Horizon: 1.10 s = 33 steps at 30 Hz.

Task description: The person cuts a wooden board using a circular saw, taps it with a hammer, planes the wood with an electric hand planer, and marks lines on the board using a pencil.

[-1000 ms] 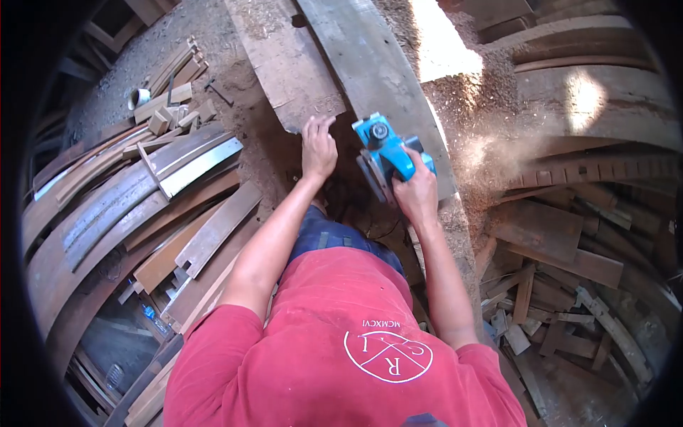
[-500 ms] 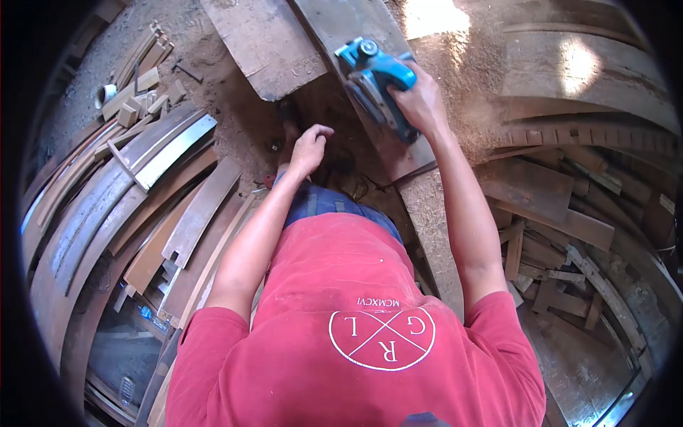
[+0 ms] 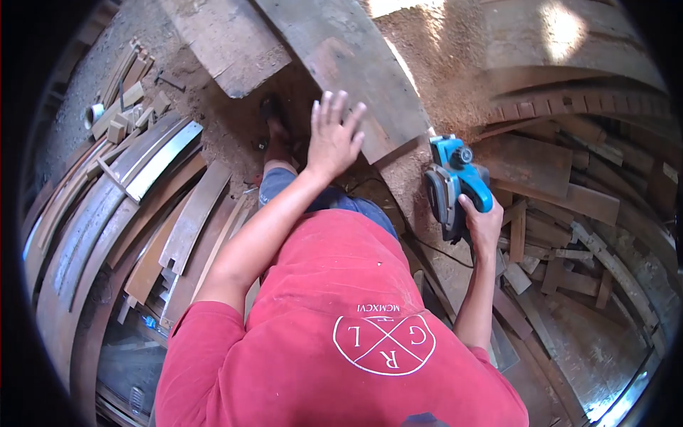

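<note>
A teal and black electric hand planer (image 3: 455,178) is gripped by its rear handle in my right hand (image 3: 486,222), just off the near right end of a long wooden plank (image 3: 356,78). Its dark cord trails back below it. My left hand (image 3: 333,139) is spread with fingers apart at the plank's left edge; whether it touches the wood I cannot tell. Reddish, roughened patches show on the plank's grey surface.
A second board (image 3: 231,53) lies to the left of the plank. Sawdust (image 3: 434,85) covers the ground at right. Stacked boards (image 3: 107,206) lie on the left, scrap wood (image 3: 548,235) on the right. A hammer (image 3: 171,83) rests at upper left.
My right hand has drawn the planer off the plank, back and to the right. My left hand has moved forward and right toward the plank, its fingers spreading from a loose curl.
</note>
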### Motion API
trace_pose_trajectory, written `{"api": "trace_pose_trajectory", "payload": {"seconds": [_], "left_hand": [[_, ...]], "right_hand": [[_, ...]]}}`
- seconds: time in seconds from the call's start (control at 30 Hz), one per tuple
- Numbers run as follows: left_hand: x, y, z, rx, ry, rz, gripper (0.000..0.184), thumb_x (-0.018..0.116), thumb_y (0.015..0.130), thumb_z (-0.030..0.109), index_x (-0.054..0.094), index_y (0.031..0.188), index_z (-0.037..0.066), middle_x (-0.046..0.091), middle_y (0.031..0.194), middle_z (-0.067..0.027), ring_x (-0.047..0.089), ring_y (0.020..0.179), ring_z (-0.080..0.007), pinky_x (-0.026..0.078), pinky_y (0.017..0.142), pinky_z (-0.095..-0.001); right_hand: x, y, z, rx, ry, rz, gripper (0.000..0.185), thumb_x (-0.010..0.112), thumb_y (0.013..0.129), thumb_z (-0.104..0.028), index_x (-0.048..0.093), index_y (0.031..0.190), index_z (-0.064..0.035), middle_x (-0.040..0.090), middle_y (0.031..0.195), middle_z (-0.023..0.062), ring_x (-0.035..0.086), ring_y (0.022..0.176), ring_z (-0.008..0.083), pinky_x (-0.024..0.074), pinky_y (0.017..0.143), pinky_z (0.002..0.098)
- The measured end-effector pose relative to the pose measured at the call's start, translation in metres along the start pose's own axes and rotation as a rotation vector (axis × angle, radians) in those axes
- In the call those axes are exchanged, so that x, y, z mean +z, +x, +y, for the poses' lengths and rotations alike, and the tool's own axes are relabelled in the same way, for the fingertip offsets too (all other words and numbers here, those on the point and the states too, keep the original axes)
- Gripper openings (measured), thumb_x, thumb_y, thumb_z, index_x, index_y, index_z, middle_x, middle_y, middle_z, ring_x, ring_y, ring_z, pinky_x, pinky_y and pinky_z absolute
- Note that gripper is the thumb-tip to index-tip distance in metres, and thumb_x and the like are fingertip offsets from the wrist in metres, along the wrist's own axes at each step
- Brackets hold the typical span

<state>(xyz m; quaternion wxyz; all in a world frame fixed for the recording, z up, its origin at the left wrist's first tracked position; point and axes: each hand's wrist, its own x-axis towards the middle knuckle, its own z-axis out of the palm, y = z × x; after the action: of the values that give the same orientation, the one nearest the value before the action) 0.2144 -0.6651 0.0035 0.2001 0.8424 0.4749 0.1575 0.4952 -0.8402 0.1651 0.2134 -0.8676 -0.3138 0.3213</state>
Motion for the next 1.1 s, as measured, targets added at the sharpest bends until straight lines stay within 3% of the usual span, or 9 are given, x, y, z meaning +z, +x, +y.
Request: {"api": "trace_pose_trajectory", "payload": {"seconds": [0.07, 0.2, 0.4, 0.57, 0.67, 0.7, 0.83, 0.97, 1.1], "left_hand": [[0.011, -0.007, 0.017, 0.191, -0.01, -0.151, 0.06, 0.07, 0.095, 0.036, 0.053, 0.152, 0.028, 0.03, 0.167, -0.0194, 0.021, 0.155, -0.0475, 0.016, 0.126, -0.065], [0.021, -0.014, 0.028, 0.263, 0.064, -0.147, 0.057, 0.069, 0.096, 0.039, 0.055, 0.151, 0.031, 0.028, 0.168, -0.0187, 0.018, 0.156, -0.0502, 0.014, 0.125, -0.069], [0.017, -0.013, 0.021, 0.313, 0.092, -0.195, 0.051, 0.068, 0.098, 0.039, 0.059, 0.146, 0.029, 0.03, 0.168, -0.0192, 0.016, 0.156, -0.0531, 0.015, 0.123, -0.073], [0.002, -0.004, 0.008, 0.107, 0.011, -0.065, 0.051, 0.071, 0.094, 0.033, 0.06, 0.142, 0.016, 0.03, 0.167, -0.0213, 0.019, 0.157, -0.048, 0.019, 0.128, -0.0603], [0.007, 0.01, -0.014, -0.169, 0.03, 0.113, 0.086, 0.073, 0.094, 0.04, 0.031, 0.165, 0.016, 0.02, 0.171, -0.0249, 0.016, 0.157, -0.0501, 0.017, 0.128, -0.0602], [0.011, 0.015, -0.025, -0.232, 0.064, 0.1, 0.103, 0.074, 0.092, 0.051, 0.018, 0.168, 0.008, 0.015, 0.172, -0.0262, 0.013, 0.158, -0.0499, 0.017, 0.128, -0.0595], [0.017, 0.024, -0.049, -0.36, 0.048, -0.02, 0.117, 0.069, 0.088, 0.069, 0.019, 0.165, -0.004, 0.013, 0.175, -0.0209, 0.01, 0.16, -0.0466, 0.018, 0.128, -0.0598], [0.018, 0.022, -0.051, -0.355, -0.005, -0.045, 0.115, 0.069, 0.088, 0.07, 0.023, 0.165, -0.001, 0.018, 0.175, -0.018, 0.009, 0.16, -0.0467, 0.015, 0.128, -0.0594], [0.019, 0.02, -0.056, -0.351, 0.047, -0.076, 0.117, 0.065, 0.085, 0.077, 0.026, 0.165, 0.001, 0.017, 0.175, -0.0152, 0.013, 0.16, -0.0463, 0.02, 0.126, -0.0635]], "right_hand": [[-0.011, -0.015, 0.016, 0.006, -0.064, 0.063, 0.038, 0.086, 0.087, -0.021, 0.073, 0.114, 0.0027, 0.077, 0.096, 0.0119, 0.069, 0.085, 0.0178, 0.0548, 0.084, 0.036], [-0.01, -0.031, 0.049, 0.072, 0.034, 0.098, 0.037, 0.085, 0.088, -0.022, 0.074, 0.115, 0.0014, 0.074, 0.096, 0.0046, 0.065, 0.084, 0.0135, 0.053, 0.081, 0.0319], [-0.003, -0.024, 0.043, 0.028, 0.099, 0.033, 0.043, 0.091, 0.082, -0.025, 0.075, 0.113, -0.0002, 0.077, 0.095, 0.008, 0.069, 0.086, 0.0147, 0.0547, 0.083, 0.0333], [0.008, 0.005, 0.027, -0.143, 0.025, -0.093, 0.043, 0.087, 0.083, -0.031, 0.072, 0.112, -0.0023, 0.075, 0.094, 0.0169, 0.072, 0.085, 0.027, 0.0548, 0.08, 0.0409], [0.019, 0.024, 0.014, -0.212, -0.002, -0.137, 0.033, 0.079, 0.087, -0.029, 0.07, 0.105, -0.0029, 0.072, 0.092, 0.0226, 0.072, 0.084, 0.0373, 0.0539, 0.076, 0.0457], [0.024, 0.03, 0.007, -0.22, -0.049, -0.156, 0.031, 0.079, 0.086, -0.027, 0.069, 0.102, -0.0027, 0.072, 0.093, 0.0228, 0.072, 0.084, 0.04, 0.054, 0.076, 0.0469], [0.043, 0.059, -0.012, -0.304, -0.092, -0.164, 0.035, 0.079, 0.082, -0.02, 0.066, 0.112, -0.0078, 0.072, 0.094, 0.0243, 0.071, 0.089, 0.0478, 0.055, 0.077, 0.0515], [0.069, 0.091, -0.051, -0.496, -0.08, -0.112, 0.055, 0.079, 0.079, -0.014, 0.061, 0.13, -0.0153, 0.074, 0.098, 0.0259, 0.07, 0.097, 0.0486, 0.0568, 0.083, 0.0535], [0.111, 0.139, -0.11, -0.556, -0.12, -0.115, 0.054, 0.079, 0.078, -0.018, 0.065, 0.13, -0.0145, 0.074, 0.102, 0.0279, 0.07, 0.099, 0.0486, 0.0571, 0.088, 0.0535]]}}
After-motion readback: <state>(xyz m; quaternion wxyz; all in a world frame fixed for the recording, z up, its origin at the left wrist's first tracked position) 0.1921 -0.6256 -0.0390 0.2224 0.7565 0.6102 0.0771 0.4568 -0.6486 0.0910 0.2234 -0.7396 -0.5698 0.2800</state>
